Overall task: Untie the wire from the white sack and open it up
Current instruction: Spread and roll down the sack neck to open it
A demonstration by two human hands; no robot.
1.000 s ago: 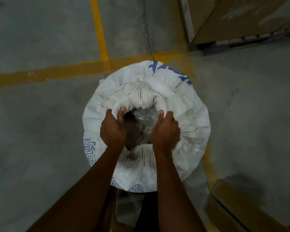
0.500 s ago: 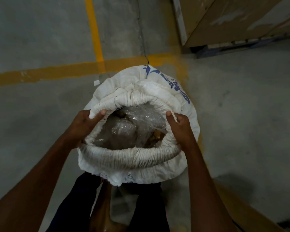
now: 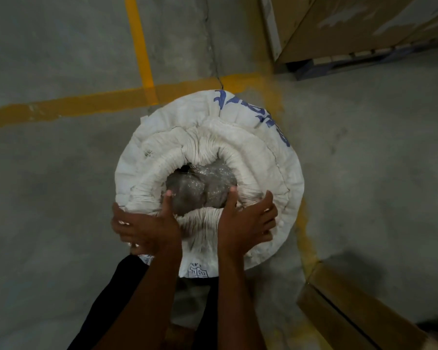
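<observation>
Fingers on blue-lettered white sack

Head camera looks steeply down, close above floor.

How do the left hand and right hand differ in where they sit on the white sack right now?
The left hand sits at the near-left of the white sack, while the right hand sits at the near-right. The left hand's fingers spread outward over the rolled rim, blurred; the right hand's fingers look sharper. Both hands rest open with thumbs pointing toward the opening, where clear plastic shows.
</observation>
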